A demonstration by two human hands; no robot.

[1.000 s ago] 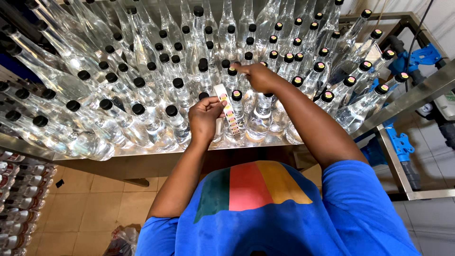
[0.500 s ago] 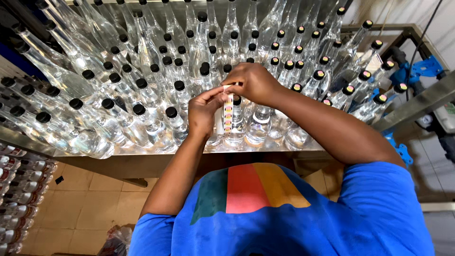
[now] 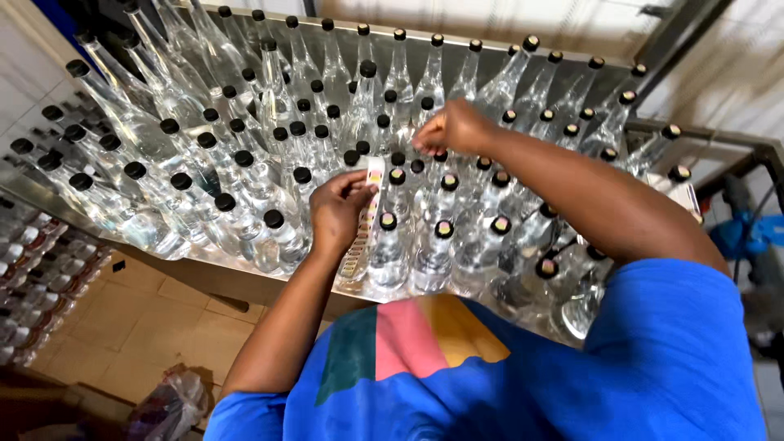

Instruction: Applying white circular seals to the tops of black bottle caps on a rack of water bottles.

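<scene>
Far left, below the surface [image 3: 204, 265], more bottles [image 3: 33, 286] sit packed in rows near the tiled floor [image 3: 139, 327], with a crumpled plastic bag [image 3: 167, 404] lying lower down. Up on the metal surface stand crowds of clear glass bottles; those to the left carry plain black caps [image 3: 224, 202]. Toward the middle, the person's left hand [image 3: 339, 212] is curled around a long strip of small stickers [image 3: 365, 216], fingers closed on it, the strip running upright between the bottle necks just beside the front rows. Right of the strip, several caps already bear a round yellow sticker [image 3: 444, 229]. Further back and to the right, the right hand [image 3: 453, 129] is bunched over a cap in the middle rows, fingertips pinched tight together; whether a sticker sits between them I cannot tell. The right forearm slants down across the stickered bottles to a blue shirt [image 3: 653, 351] with a coloured panel. At the far right, a metal frame [image 3: 710, 139] edges the surface, with blue equipment [image 3: 739, 233] beyond it.
</scene>
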